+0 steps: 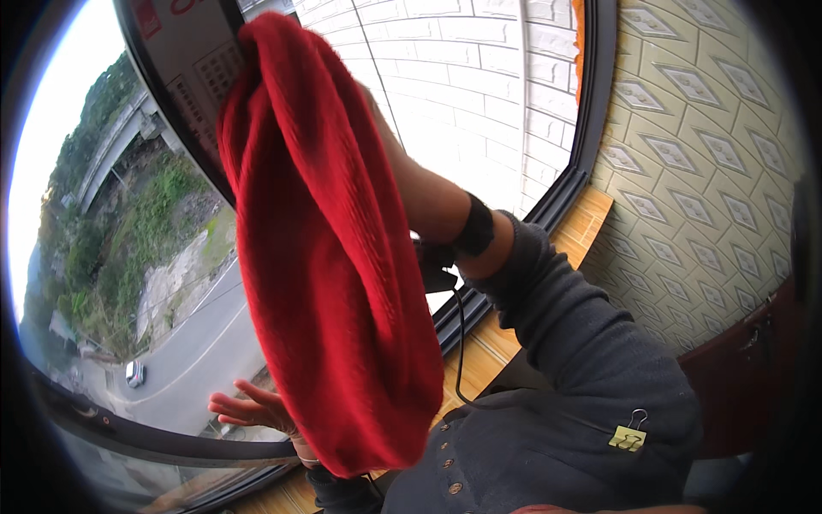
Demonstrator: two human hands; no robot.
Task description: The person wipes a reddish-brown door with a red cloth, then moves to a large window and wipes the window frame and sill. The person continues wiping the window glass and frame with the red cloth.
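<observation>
A red cloth (334,257) with a soft, fuzzy surface hangs in long folds across the middle of the view. My right hand (380,119) is raised behind its upper part, and the cloth drapes from it. The fingers there are hidden by the folds. Lower left, my left hand (253,408) has its fingers apart and holds nothing. It is in front of the window glass; whether it touches the pane cannot be told. Part of its wrist lies behind the cloth's lower edge.
A dark window frame (575,170) surrounds the glass, above a wood-patterned tiled sill (485,353). A sheet with printing (192,70) is at the upper left. A black cable (460,347) runs down beside my body. Outside are a white brick-patterned wall (469,83) and a road (199,360) with a car.
</observation>
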